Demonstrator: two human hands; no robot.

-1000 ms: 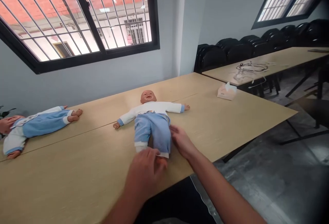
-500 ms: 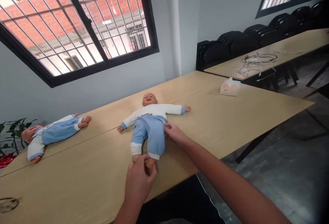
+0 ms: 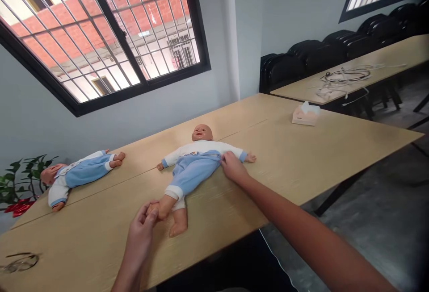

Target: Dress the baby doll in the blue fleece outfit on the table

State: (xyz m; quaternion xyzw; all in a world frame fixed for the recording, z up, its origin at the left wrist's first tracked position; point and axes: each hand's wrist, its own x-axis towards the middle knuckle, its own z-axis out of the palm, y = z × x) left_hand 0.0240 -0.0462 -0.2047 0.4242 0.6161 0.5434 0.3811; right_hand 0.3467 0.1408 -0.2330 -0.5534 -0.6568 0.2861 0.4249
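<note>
A bald plastic baby doll (image 3: 187, 150) lies face-up on the pale wooden counter (image 3: 295, 167), one leg (image 3: 170, 200) now crossing the other. The left grip (image 3: 142, 226) pinches that foot (image 3: 163, 214), the right grip (image 3: 233, 167) the light-blue cloth trousers (image 3: 192, 173) at the waist, apparently drawing them taut.

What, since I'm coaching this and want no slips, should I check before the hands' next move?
1. Left hand on the foot of the bald baby doll in blue and white: ok, fingers closed on it.
2. Right hand on the waistband of the light-blue cloth trousers with white cuffs: ok, fingertips pinching one side.
3. Doll supported: ok, lying on its back on the pale wood-topped table.
4. Legs uncrossed: not ok, the held leg passes over the other.
5. Thin dark-framed eyeglasses out of the way: ok, apart from both hands.
6. Grip firmness: cannot tell.
</note>
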